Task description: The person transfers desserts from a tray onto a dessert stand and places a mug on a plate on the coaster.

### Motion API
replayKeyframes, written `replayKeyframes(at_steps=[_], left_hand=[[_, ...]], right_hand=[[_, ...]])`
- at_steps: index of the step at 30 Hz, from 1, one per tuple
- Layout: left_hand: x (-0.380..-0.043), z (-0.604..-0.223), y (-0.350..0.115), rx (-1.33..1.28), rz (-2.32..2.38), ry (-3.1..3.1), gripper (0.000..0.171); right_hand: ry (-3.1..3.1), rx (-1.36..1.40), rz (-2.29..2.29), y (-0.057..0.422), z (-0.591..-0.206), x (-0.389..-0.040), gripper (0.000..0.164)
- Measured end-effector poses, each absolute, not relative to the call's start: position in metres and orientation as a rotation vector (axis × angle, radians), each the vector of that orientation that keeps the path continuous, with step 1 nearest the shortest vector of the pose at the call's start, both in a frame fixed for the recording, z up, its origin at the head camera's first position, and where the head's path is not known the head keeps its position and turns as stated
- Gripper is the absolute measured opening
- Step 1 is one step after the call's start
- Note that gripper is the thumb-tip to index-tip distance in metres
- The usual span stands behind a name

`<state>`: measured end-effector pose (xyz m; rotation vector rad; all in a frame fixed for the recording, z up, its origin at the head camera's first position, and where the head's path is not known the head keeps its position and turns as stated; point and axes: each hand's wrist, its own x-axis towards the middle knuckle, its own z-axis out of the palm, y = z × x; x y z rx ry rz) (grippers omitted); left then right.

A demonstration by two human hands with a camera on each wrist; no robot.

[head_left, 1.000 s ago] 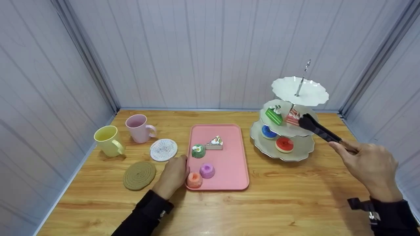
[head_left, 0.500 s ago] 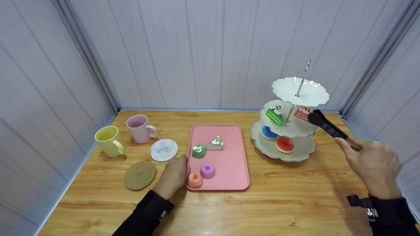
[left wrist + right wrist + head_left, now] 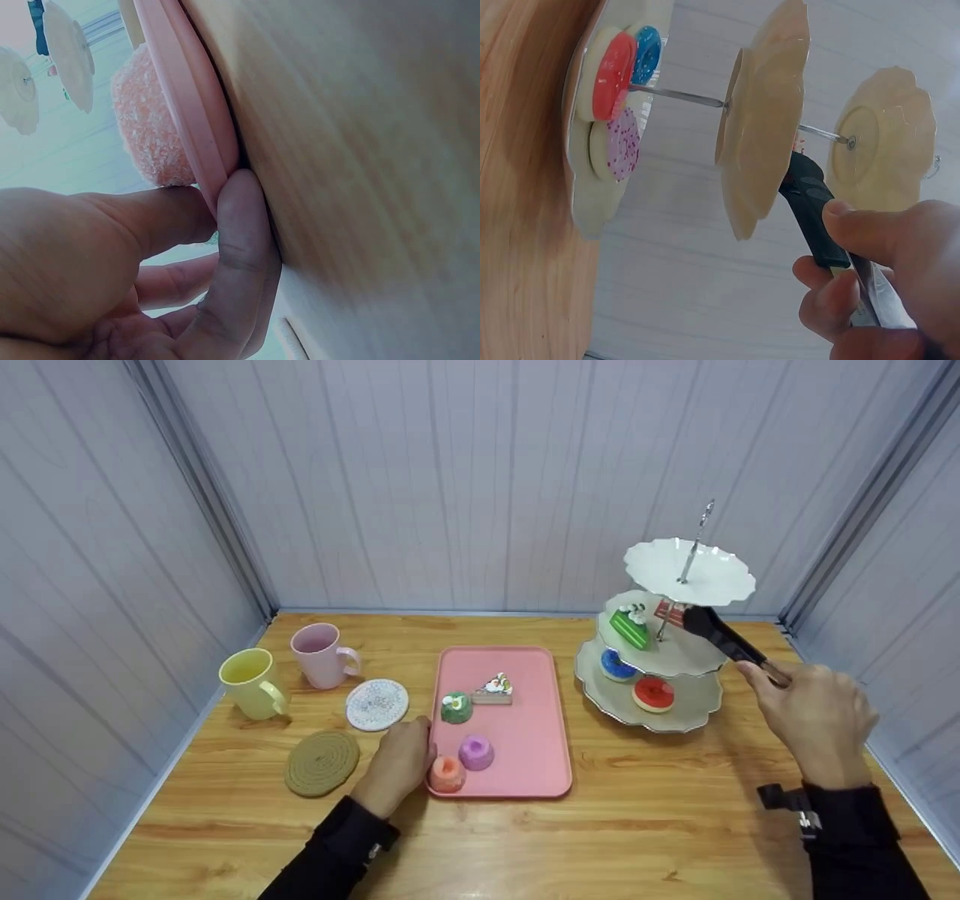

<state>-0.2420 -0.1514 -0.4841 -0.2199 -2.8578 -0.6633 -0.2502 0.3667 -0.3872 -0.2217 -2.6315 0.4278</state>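
My right hand grips a pair of black-tipped food tongs. The tong tips reach between the top and middle tiers of a white three-tier cake stand, right at a red-pink toy cake slice behind the centre rod. Beside it on that tier lies a green cake slice. In the right wrist view, thumb and curled fingers hold the tongs; the middle plate hides most of the slice. My left hand pinches the left rim of a pink tray, close to an orange toy cake.
On the tray sit a purple cake, a green cake and a brown slice. Red, blue and purple-dotted donuts occupy the bottom tier. Two mugs and two coasters stand left.
The red-pink slice and tong tips went right and back, then left to behind the stand's rod. My right hand has followed, now further left. My left hand stays at the tray rim.
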Motion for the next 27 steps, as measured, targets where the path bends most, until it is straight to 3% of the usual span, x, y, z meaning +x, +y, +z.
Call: replayKeyframes(at_steps=[7,17,27], left_hand=[[-0.255,-0.505,-0.158,-0.236,-0.612,-2.831,0.004],[-0.244,-0.481,-0.149,-0.156,-0.632,-2.911,0.005],[-0.259,-0.506,-0.156,-0.165,-0.622,-2.892,0.006]], right_hand=[[-2.68,-0.217,0.411,0.363,-0.388,-0.26,0.08],[-2.676,-0.183,0.432,0.359,-0.396,-0.266,0.075],[-2.687,-0.207,0.416,0.357,-0.397,-0.266,0.079]])
